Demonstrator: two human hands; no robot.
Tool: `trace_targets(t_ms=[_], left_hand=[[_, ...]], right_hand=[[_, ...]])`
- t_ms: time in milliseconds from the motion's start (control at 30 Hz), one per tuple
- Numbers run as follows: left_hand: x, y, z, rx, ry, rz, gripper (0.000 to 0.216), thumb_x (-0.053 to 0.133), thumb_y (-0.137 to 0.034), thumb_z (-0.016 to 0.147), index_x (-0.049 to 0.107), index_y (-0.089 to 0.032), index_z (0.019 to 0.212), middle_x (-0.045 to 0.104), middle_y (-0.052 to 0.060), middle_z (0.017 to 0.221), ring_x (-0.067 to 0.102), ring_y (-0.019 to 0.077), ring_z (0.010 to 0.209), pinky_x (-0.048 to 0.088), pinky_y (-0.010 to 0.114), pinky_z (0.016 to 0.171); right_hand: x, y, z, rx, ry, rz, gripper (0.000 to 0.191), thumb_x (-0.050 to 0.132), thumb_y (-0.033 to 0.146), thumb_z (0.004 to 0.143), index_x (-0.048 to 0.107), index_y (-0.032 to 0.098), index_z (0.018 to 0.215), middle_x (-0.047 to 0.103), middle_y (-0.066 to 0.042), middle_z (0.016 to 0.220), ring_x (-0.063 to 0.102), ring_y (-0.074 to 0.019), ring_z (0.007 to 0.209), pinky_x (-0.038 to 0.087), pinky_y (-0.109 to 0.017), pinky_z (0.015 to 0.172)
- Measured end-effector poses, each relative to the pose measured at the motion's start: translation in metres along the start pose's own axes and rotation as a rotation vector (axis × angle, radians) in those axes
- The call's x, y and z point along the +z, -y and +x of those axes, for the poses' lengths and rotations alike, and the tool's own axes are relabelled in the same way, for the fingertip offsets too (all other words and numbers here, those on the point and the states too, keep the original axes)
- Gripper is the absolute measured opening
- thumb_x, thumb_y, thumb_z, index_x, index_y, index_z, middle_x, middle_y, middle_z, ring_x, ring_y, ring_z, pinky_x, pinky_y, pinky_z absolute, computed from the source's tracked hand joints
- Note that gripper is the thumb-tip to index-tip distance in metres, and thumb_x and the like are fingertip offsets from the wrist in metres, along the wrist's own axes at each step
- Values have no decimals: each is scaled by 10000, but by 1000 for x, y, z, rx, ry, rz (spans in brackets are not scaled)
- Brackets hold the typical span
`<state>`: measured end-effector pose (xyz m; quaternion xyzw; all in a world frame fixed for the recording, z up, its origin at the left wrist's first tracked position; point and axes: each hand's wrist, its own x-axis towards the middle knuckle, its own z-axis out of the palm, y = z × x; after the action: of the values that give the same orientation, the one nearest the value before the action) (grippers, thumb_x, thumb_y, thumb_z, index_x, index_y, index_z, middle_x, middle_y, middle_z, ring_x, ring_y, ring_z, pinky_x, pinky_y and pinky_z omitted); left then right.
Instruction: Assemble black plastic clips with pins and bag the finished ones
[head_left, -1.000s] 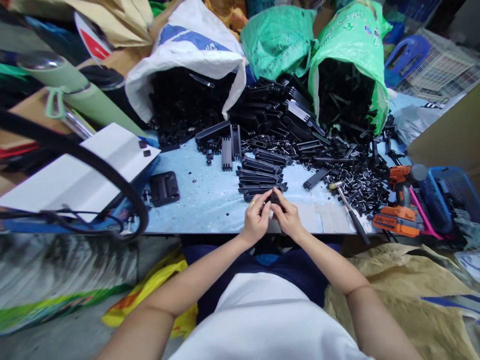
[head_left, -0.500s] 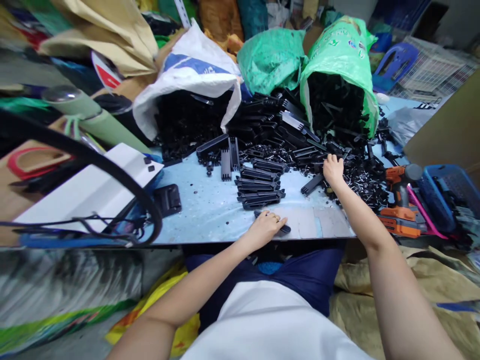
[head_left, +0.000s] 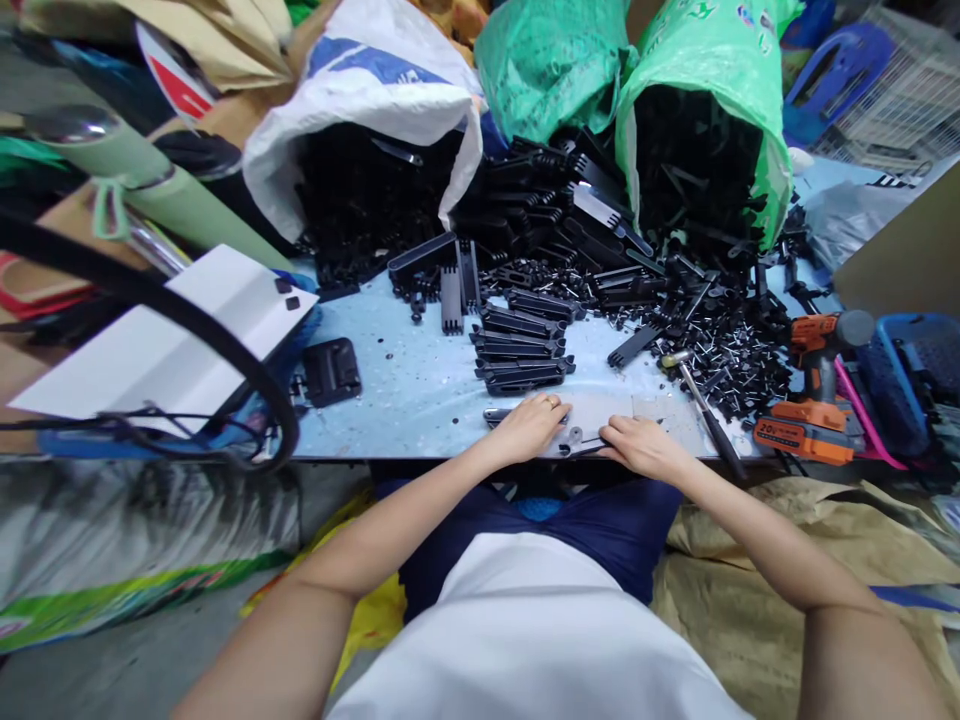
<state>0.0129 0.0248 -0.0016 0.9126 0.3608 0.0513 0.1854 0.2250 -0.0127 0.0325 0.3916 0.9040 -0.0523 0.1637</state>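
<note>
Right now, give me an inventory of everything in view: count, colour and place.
Table: one, light blue, centre
White sack: one, white and blue, back left
Green bags: two, green, back centre and right
Black parts: uncountable, black, table's middle
Pins: uncountable, dark and silvery, right of centre
Hammer: one, dark handle, right front
Drill: one, orange and black, right
Basket: one, blue, far right
Chair: one, purple, back right
Bottle: one, pale green, left
Sheet: one, white, left
Curved tube: one, black, front left
Shirt: one, white, bottom centre
Left hand: one, over a long black part, front
Right hand: one, touching a thin dark part, front
</note>
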Motion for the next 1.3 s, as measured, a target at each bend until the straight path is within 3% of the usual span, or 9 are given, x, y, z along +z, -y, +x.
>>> trace_targets(t_ms=[133, 300, 600, 733, 867, 1000, 1133, 1233, 1300], left_hand=[[-7, -1, -3, -21, 13, -11, 267, 422, -247, 859, 502, -144, 1093, 562, 108, 1039, 521, 237, 986, 400, 365, 846], [-4, 0, -12, -51, -72, -28, 536, 587, -564, 710, 485, -155, 1040, 574, 107, 994, 540, 271, 937, 424, 380, 784], [15, 6, -22, 34, -321, -43, 318, 552, -455, 789, 497, -180, 938, 596, 57, 861, 595, 207, 816, 467, 301, 683], [16, -3, -17, 63, -261, -42, 363, 563, -512, 771, 515, -179, 907, 605, 47, 821, 598, 201, 782, 472, 295, 668], [-3, -20, 27, 119, -184, 39, 382, 526, -456, 818, 505, -167, 1066, 588, 101, 1069, 548, 239, 1007, 449, 348, 829], [-32, -21, 109, -159, -88, 133, 256, 375, -185, 892, 512, -161, 1107, 577, 100, 1103, 544, 209, 1016, 444, 308, 814], [-39, -9, 170, -274, -115, 174, 344, 295, -32, 841, 530, -61, 1090, 554, 204, 1109, 549, 259, 1000, 456, 346, 754], [-30, -3, 188, -255, -118, 207, 314, 325, -23, 823, 591, -41, 987, 576, 219, 1065, 545, 275, 1000, 455, 354, 760], [-23, -3, 193, -236, -117, 222, 295, 353, -14, 805, 615, -46, 937, 604, 204, 1002, 552, 265, 981, 453, 341, 765]], right_hand=[[6, 14, 10, 51, -1, 20, 344, 341, 424, 929, 565, 166, 971, 591, -78, 886, 558, -176, 802, 316, -266, 636], [-2, 24, 16, 157, -82, -18, 354, 322, 427, 934, 568, 181, 1001, 601, -82, 862, 540, -187, 811, 280, -286, 616], [-16, 27, 16, 84, -281, -153, 226, 409, 356, 923, 562, 194, 956, 585, -49, 776, 503, -176, 739, 235, -302, 594], [2, 10, 8, 25, -337, -134, 269, 410, 404, 914, 567, 187, 891, 578, -35, 741, 490, -163, 704, 250, -295, 606], [29, -12, -9, 40, -436, -36, 317, 385, 424, 917, 572, 172, 875, 598, -47, 827, 494, -155, 737, 293, -293, 682], [45, -15, -22, 103, -490, 46, 324, 382, 417, 918, 582, 162, 904, 606, -56, 857, 503, -159, 780, 324, -293, 724], [49, -10, -28, 172, -510, 113, 319, 403, 427, 908, 589, 174, 964, 615, -58, 876, 515, -162, 806, 360, -292, 740], [42, -26, -35, 336, -575, 110, 301, 408, 388, 912, 587, 173, 1024, 618, -87, 964, 520, -186, 885, 383, -305, 759], [33, -49, -41, 573, -581, 105, 277, 410, 330, 912, 592, 160, 1034, 615, -108, 997, 516, -212, 915, 396, -319, 749]])
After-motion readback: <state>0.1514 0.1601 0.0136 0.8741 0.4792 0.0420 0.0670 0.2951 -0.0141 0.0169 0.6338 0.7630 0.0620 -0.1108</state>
